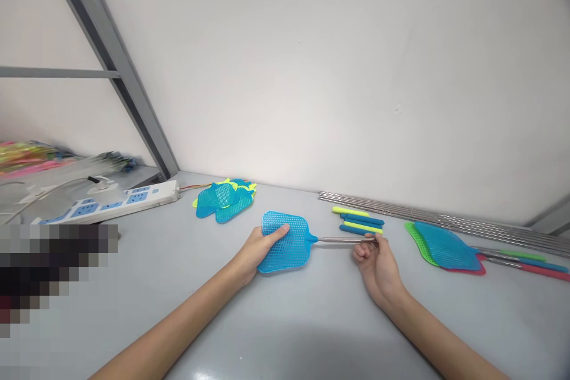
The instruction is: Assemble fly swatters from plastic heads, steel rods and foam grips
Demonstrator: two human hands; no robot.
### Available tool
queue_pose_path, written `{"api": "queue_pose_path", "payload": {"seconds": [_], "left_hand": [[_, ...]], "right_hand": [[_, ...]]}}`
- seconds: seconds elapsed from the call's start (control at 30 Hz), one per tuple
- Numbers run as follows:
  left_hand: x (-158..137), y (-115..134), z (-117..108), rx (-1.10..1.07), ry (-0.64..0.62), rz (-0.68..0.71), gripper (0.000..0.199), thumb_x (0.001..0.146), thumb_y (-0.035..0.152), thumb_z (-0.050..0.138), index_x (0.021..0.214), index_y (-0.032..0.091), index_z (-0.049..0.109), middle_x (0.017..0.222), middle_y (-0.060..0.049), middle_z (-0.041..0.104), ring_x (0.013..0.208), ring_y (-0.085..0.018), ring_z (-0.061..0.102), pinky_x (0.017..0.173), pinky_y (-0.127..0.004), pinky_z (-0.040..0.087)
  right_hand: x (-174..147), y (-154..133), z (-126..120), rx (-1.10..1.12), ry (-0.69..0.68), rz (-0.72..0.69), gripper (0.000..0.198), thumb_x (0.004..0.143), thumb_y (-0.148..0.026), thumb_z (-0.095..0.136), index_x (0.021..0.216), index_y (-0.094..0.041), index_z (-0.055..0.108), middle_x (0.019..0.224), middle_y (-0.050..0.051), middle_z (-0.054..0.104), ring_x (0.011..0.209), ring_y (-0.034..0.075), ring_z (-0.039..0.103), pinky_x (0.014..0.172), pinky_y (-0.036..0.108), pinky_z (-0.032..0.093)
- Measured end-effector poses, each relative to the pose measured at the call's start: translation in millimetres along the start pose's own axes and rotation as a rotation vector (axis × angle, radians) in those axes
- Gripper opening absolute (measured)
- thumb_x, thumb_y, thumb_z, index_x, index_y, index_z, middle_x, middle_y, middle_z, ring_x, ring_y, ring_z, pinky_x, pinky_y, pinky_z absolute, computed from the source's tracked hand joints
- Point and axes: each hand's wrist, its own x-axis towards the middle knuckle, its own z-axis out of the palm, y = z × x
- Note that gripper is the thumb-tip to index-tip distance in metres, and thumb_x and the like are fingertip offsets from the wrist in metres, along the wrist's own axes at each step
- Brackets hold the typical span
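Note:
A blue fly swatter head (291, 249) with a mesh pattern is gripped by my left hand (260, 249), thumb on top and fingers underneath. From its neck a thin metal rod (336, 240) runs to the right. My right hand (376, 264) pinches the rod near its far end, fingers curled. Just behind that hand lie several blue and yellow handle sleeves (360, 221). Loose blue and yellow swatter heads (227, 199) are piled at the back left.
Several metal rods (427, 217) lie along the wall. Swatters with handles (449, 249) in green, blue and red are stacked at right. A white power strip (111, 205) sits at left, near a grey metal frame (129, 77) and blurred colourful items (40, 157).

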Motion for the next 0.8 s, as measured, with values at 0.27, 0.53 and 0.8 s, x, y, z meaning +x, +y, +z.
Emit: {"api": "queue_pose_path", "payload": {"seconds": [0.27, 0.53, 0.8], "left_hand": [[-0.9, 1.4, 3.1, -0.003, 0.002, 0.014, 0.041, 0.063, 0.042, 0.057, 0.090, 0.012, 0.056, 0.085, -0.012, 0.064, 0.075, -0.023, 0.060, 0.070, -0.034, 0.047], [-2.8, 2.0, 2.9, -0.017, -0.003, 0.015, 0.042, 0.062, 0.042, 0.058, 0.091, 0.012, 0.056, 0.088, -0.012, 0.064, 0.079, -0.023, 0.059, 0.073, -0.034, 0.045], [-1.7, 3.9, 1.9, -0.018, -0.019, -0.013, 0.042, 0.061, 0.041, 0.059, 0.091, 0.012, 0.057, 0.089, -0.012, 0.063, 0.079, -0.023, 0.059, 0.072, -0.034, 0.046]], "right_hand": [[1.0, 0.6, -0.6, -0.001, -0.001, 0.002, 0.017, 0.073, -0.036, 0.043, 0.067, -0.019, 0.044, 0.042, -0.007, 0.030, 0.043, 0.008, 0.037, 0.042, 0.020, 0.030], [1.5, 0.9, -1.5, 0.001, 0.003, 0.003, 0.017, 0.073, -0.036, 0.044, 0.068, -0.020, 0.044, 0.041, -0.007, 0.031, 0.043, 0.008, 0.037, 0.043, 0.020, 0.030], [2.3, 1.2, -2.1, 0.011, 0.001, 0.004, 0.017, 0.073, -0.035, 0.043, 0.069, -0.020, 0.044, 0.041, -0.007, 0.031, 0.043, 0.008, 0.037, 0.043, 0.020, 0.030]]}}
